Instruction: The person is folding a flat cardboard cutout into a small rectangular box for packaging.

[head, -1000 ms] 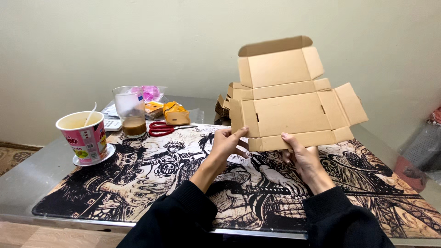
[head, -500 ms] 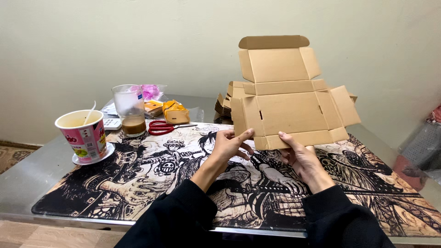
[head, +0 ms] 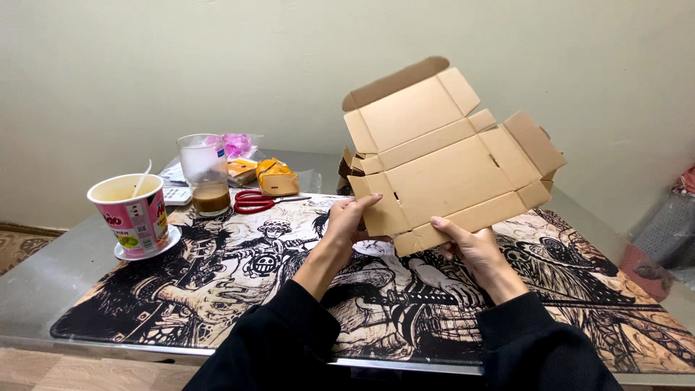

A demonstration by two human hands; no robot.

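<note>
Held thing: an unfolded cardboard box blank (head: 449,156), brown, flaps spread, lifted clear of the surface and tilted with its inner face toward the person, so the creases and slots can be seen.
Left hand (head: 347,221): grip closed on the blank's lower left flap, fingers reaching up along its edge, steadying that side.
Right hand (head: 467,250): grip pinching the bottom edge strip, thumb on the near face, fingers behind; it bears the blank from below.
Why two hands: judging by its width and loose flaps, the sheet would sag or swing if held at one point.
Surface (head: 43,282): a grey table carrying a large printed desk mat (head: 217,289) with black-and-tan comic art, directly under the hands.
Left of the mat: a pink instant-noodle cup (head: 134,213) on a saucer, utensil handle sticking out.
Behind: a clear plastic cup (head: 205,174) with brown drink at the bottom, red-handled scissors (head: 255,201) just beside it, small yellow packets (head: 271,176) near the wall.
More cardboard (head: 347,165): folded pieces at the back, partly hidden by the blank.
</note>
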